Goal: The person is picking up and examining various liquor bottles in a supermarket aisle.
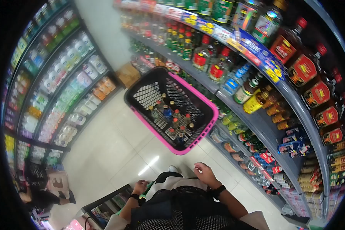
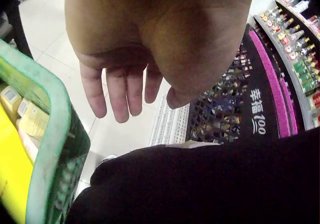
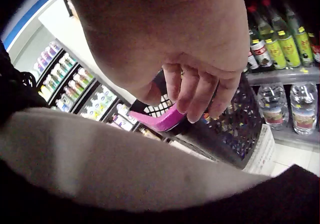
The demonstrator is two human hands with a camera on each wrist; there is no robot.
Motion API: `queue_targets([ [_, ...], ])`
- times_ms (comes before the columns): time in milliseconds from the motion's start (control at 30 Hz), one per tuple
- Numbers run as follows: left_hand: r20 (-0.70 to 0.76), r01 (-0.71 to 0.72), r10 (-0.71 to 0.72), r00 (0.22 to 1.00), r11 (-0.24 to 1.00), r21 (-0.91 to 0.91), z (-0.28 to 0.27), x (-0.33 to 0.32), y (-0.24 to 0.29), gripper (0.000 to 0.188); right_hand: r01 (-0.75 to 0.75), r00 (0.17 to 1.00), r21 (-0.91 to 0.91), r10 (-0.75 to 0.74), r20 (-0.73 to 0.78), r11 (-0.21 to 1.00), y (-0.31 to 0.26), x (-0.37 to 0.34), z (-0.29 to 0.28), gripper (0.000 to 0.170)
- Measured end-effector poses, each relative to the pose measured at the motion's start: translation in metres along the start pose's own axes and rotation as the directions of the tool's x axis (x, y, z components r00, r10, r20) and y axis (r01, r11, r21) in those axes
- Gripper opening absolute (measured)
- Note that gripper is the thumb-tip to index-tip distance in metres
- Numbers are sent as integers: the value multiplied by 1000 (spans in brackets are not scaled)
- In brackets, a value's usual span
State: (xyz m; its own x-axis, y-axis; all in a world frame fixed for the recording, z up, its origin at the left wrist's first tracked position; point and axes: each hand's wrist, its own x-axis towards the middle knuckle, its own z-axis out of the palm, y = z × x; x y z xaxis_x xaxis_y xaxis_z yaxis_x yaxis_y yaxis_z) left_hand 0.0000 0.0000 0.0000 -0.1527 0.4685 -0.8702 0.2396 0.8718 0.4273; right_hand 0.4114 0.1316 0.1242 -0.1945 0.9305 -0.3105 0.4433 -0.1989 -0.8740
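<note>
A black basket with a pink rim (image 1: 161, 135) stands in front of the person, with several small bottles (image 1: 175, 122) lying or standing in it. The left hand (image 1: 141, 186) hangs beside the body; in the left wrist view this hand (image 2: 150, 48) has its fingers loosely extended and holds nothing. Beside it is a green basket (image 2: 47, 83) with yellow boxes (image 2: 34, 119). The right hand (image 1: 206, 174) is in the air below the black basket's near end. In the right wrist view that hand (image 3: 175, 48) has loosely bent fingers, overlapping the pink rim (image 3: 162, 121) in view, holding nothing.
Shelves of liquor bottles (image 1: 303, 71) run along the right side. On the left, shelves hold rows of toiletry-like bottles (image 1: 61, 71). A cardboard box (image 1: 127, 75) sits behind the basket. Another person (image 1: 42, 197) is at the lower left, and a low dark rack (image 1: 107, 201) stands near the left arm.
</note>
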Motion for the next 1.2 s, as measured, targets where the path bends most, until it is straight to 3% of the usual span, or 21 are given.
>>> queue_targets([
  [67,-151,-169,142,978,967,-190,-14,10,-27,38,127,991,-56,-124,48,990,-15,22,26,29],
  [167,-228,-126,37,973,912,-391,-24,4,-59,34,94,991,-89,-84,104,992,-43,51,52,29],
  [233,-261,-132,12,965,885,-446,-30,-1,-84,27,122,982,-131,-100,157,984,-55,67,67,27],
  [300,-262,-263,171,950,891,-371,-32,-7,-107,27,186,963,-66,-169,212,980,-59,84,82,24],
  [367,-357,-253,92,930,864,-436,-28,-17,-104,26,168,957,-69,-146,252,983,-55,103,97,21],
  [467,-418,-299,-15,908,676,-674,-23,-24,-108,23,140,946,-132,-94,310,981,-49,138,115,21],
  [633,-499,-385,-4,866,632,-672,-19,-25,-130,15,154,939,-109,-112,325,982,-63,189,139,23],
  [700,-500,-425,25,866,563,-709,-22,-26,-135,15,155,943,-127,-108,315,980,-70,211,147,24],
  [733,-506,-422,-36,862,503,-754,-20,-23,-135,15,136,952,-178,-79,294,975,-77,223,151,24],
  [833,-499,-360,-163,851,510,-781,-23,-28,-122,16,148,946,-203,-79,314,968,-45,279,161,26],
  [900,-521,-340,-222,824,541,-769,-29,-43,-102,18,118,940,-321,-2,342,940,-39,307,167,28],
  [967,-497,-161,-278,822,724,-671,-42,-55,-74,19,72,925,-402,90,370,913,-55,332,167,32],
  [1033,-545,-39,-298,784,852,-523,-43,-46,-84,26,-53,935,-470,209,285,881,-67,353,172,35],
  [1100,-437,-12,-248,865,859,-512,-28,-7,-153,32,-111,930,-431,246,272,896,-53,390,179,42],
  [1167,-392,-26,-247,886,818,-575,-32,-1,-158,34,-88,978,-476,166,123,875,-57,419,182,56],
  [1200,-352,-55,-234,906,761,-646,-41,-3,-153,36,-196,941,-427,293,172,883,-15,446,186,74],
])
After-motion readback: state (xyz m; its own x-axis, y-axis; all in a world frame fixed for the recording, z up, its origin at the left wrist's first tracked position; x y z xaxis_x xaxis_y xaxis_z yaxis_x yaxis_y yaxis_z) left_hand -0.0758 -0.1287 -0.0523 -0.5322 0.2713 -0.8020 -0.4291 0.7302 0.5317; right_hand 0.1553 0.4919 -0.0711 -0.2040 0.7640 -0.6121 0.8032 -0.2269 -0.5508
